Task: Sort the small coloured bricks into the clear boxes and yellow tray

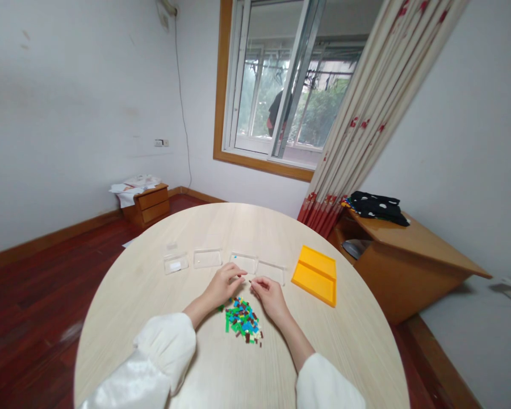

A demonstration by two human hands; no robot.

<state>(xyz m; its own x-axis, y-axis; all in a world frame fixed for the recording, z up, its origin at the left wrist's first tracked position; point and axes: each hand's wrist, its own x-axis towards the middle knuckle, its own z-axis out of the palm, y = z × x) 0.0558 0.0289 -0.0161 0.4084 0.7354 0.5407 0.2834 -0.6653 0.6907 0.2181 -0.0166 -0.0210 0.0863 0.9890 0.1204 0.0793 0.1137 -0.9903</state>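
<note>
A heap of small coloured bricks [242, 322], green, blue, red and dark, lies on the round light-wood table [153, 318] between my two hands. My left hand [223, 286] rests just behind the heap with its fingers curled, its fingertips near a clear plastic tray [243, 261]. My right hand [269, 294] is pinched on a tiny dark piece at its fingertips, close to the left hand. Both forearms wear white sleeves.
Several clear shallow trays [207, 258] stand in a row behind the hands, one with a raised lid [174, 258] at the left. A yellow tray [315, 274] lies at the right. A wooden desk [409, 255] stands beyond the table, a low cabinet [149, 204] by the wall.
</note>
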